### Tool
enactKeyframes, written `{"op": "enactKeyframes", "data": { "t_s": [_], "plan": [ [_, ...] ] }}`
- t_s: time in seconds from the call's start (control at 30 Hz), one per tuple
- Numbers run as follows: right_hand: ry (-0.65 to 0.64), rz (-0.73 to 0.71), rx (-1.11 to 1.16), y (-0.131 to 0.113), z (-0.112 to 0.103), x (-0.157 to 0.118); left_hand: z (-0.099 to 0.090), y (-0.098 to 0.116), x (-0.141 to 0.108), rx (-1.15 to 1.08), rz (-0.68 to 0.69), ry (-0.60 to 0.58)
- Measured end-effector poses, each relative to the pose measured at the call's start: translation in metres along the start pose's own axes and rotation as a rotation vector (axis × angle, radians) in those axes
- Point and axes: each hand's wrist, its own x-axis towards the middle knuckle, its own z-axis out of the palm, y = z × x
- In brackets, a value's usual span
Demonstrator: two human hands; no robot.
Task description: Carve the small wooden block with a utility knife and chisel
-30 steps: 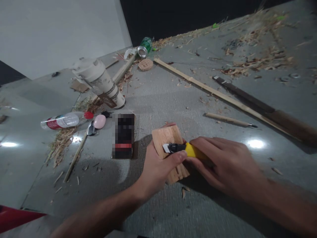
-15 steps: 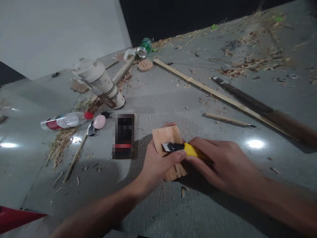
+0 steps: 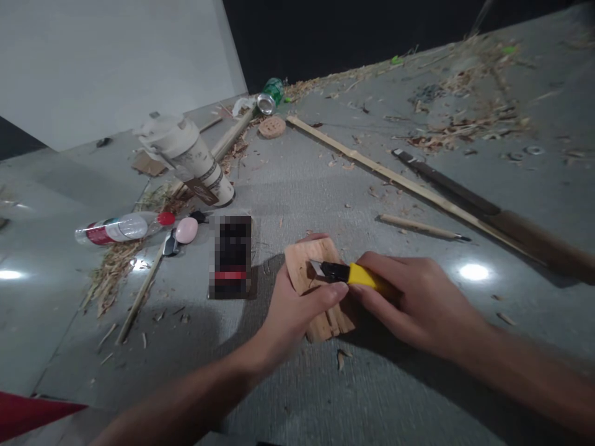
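A small block of pale wood (image 3: 313, 254) with a grooved lower part is gripped in my left hand (image 3: 292, 313). My left thumb lies across its face, and the fingers behind it are mostly hidden. My right hand (image 3: 413, 303) is closed around a yellow utility knife (image 3: 365, 277) with a black front. The knife's blade points left over the upper face of the wood, its tip at or very near the surface. My left thumb tip is just below the knife's black part.
Beyond the hands lie a thin pointed stick (image 3: 418, 227), a long bamboo strip (image 3: 372, 162) and a dark long-handled tool (image 3: 446, 186). To the left are a phone-like blurred object (image 3: 232, 257), a white tumbler (image 3: 186, 155), a plastic bottle (image 3: 123, 228) and a green can (image 3: 271, 96). Wood shavings are scattered around.
The knife has shifted slightly right across the wood, and its blade is angled more upward. The wood has tilted a little in my left hand, which keeps its grip.
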Motion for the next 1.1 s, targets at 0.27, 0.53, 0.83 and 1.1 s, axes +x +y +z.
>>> {"op": "enactKeyframes", "data": {
  "t_s": [0.27, 0.53, 0.83, 1.1],
  "plan": [
    [0.034, -0.115, -0.135, 0.0004, 0.0003, -0.0023, 0.0, 0.0004, 0.002, 0.035, 0.067, -0.054],
    [0.06, -0.125, -0.185, -0.0003, 0.0013, -0.0031, -0.0028, -0.0041, 0.0025, 0.055, 0.037, -0.016],
    [0.066, -0.101, -0.197, 0.0012, 0.0022, -0.0043, -0.0002, -0.0044, 0.0013, 0.097, 0.017, 0.061],
    [0.058, -0.159, -0.164, -0.0008, -0.002, -0.0019, -0.0009, -0.0039, 0.001, 0.11, 0.014, 0.005]
  ]
}}
